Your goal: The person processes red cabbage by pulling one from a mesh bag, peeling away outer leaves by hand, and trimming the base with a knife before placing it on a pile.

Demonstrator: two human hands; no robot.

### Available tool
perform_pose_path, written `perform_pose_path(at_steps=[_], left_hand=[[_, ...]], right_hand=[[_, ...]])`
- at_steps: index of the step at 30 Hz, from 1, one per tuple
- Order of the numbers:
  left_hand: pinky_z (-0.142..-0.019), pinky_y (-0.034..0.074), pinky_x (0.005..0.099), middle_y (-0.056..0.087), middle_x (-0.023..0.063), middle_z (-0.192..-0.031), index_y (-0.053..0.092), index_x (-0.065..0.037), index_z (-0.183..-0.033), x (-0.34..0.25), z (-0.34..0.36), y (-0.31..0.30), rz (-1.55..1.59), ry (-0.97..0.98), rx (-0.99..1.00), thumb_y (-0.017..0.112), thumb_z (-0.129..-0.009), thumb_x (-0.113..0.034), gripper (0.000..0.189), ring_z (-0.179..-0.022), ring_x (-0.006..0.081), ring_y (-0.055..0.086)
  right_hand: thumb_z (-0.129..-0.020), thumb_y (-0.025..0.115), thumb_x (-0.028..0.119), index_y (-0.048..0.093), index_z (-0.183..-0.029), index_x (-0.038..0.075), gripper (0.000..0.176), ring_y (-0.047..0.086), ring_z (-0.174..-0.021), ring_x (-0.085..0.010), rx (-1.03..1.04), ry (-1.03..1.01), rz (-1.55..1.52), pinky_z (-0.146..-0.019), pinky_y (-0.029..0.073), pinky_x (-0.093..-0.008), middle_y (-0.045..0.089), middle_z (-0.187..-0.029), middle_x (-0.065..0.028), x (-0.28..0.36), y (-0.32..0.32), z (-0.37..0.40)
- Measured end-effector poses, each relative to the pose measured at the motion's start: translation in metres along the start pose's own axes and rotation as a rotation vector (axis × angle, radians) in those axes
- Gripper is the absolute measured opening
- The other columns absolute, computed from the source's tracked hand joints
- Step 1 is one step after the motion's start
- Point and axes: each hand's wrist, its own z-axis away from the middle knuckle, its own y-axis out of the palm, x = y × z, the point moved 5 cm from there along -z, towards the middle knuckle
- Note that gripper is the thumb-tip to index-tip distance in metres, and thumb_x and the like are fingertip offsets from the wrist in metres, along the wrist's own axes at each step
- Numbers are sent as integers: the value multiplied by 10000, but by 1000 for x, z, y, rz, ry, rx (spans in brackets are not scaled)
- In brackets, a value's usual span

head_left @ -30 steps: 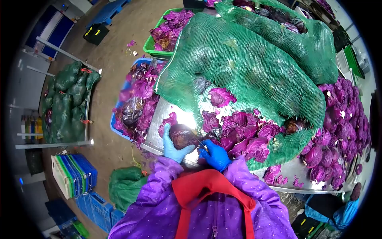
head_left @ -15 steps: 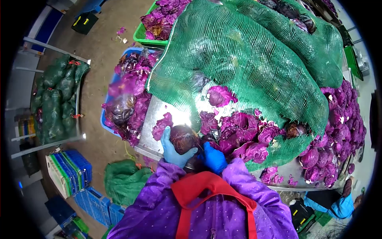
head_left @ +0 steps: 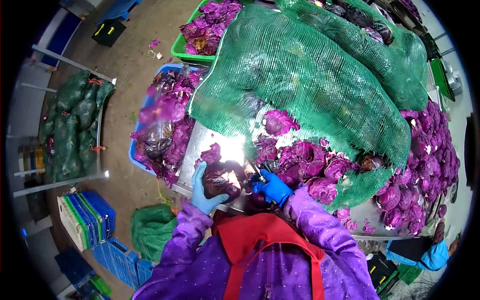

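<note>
We see a smooth metal tabletop (head_left: 202,142) throwing back a hard glare, coarse woven plastic mesh on the green net sack (head_left: 300,75), glossy plastic on the blue glove (head_left: 275,189), and soft, matt cloth on the red apron (head_left: 265,231).

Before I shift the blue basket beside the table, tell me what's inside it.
The blue basket is heaped with purple cabbage leaves, some dark. Whatever lies beneath that top layer is covered.
</note>
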Motion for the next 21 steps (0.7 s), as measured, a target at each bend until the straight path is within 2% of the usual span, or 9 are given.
perform_pose_path(at_steps=[1, 3, 5, 9, 13, 14, 17, 19, 21], left_hand=[[-1066, 293, 378, 366, 146, -1357, 221, -22, -1406, 2, 5, 6, 516, -205, -18, 837, -615, -198, 1018, -1254, 251, 377], [-1039, 331, 366, 415, 137, -1308, 286, -19, -1366, -10, 3, 5, 548, -303, -84, 813, -643, -136, 902, -1207, 239, 425], [-1012, 350, 346, 434, 131, -1251, 322, -1, -1327, -10, -3, 10, 200, -239, -223, 801, -653, -88, 831, -1167, 223, 436], [-986, 363, 325, 450, 118, -1211, 381, -20, -1255, 4, -6, 35, 487, -200, -307, 787, -659, -57, 721, -1107, 203, 459], [-959, 386, 319, 466, 108, -1180, 356, -32, -1266, 3, -8, 79, 715, -247, -296, 758, -678, -16, 713, -1084, 190, 472], [-958, 389, 323, 457, 110, -1191, 337, -31, -1279, 1, -9, 84, 710, -225, -281, 762, -677, -23, 738, -1081, 196, 478], [-959, 386, 322, 450, 110, -1195, 316, -30, -1289, -4, -10, 87, 650, -176, -203, 768, -675, -33, 763, -1083, 198, 477], [-959, 386, 324, 453, 107, -1187, 308, -29, -1288, 0, -13, 88, 634, -177, -160, 771, -680, -48, 765, -1074, 195, 477], [-960, 385, 324, 461, 105, -1177, 311, -28, -1283, 1, -15, 85, 598, -151, -111, 769, -686, -54, 753, -1067, 192, 479]], right_hand=[[-850, 593, 72, 470, -1223, 23, 395, 559, -674, -127, 6, -12, -48, -613, 473, -265, 628, -875, -54, 8, 6, 6], [-857, 602, 81, 460, -1255, 33, 426, 539, -652, -103, 11, -27, -59, -593, 467, -244, 620, -868, -36, 13, 17, 10], [-852, 626, 106, 450, -1279, 36, 467, 533, -636, -98, 9, -45, 16, -576, 466, -239, 616, -850, -46, 17, 26, 8], [-835, 650, 108, 472, -1254, 16, 465, 573, -678, -103, -96, -288, 6, -576, 476, -255, 620, -859, -58, 5, 18, -12], [-825, 591, -10, 481, -1150, -39, 345, 623, -751, -161, -201, -434, 87, -671, 513, -282, 611, -823, -94, 18, -23, 1], [-785, 638, 26, 500, -1079, -10, 327, 626, -737, -198, -207, -439, 48, -658, 503, -321, 609, -803, -110, 15, -31, 6], [-731, 691, 88, 499, -1025, 22, 357, 618, -712, -262, -338, -476, 467, -637, 484, -379, 597, -784, -147, -6, -50, -7], [-716, 692, 128, 482, -982, 45, 349, 603, -770, -397, -535, -358, 613, -644, 462, -453, 595, -799, -218, 8, -60, -6], [-714, 698, 135, 482, -961, 42, 341, 596, -801, -421, -574, -361, 604, -644, 457, -469, 600, -822, -239, 10, -76, -11]])
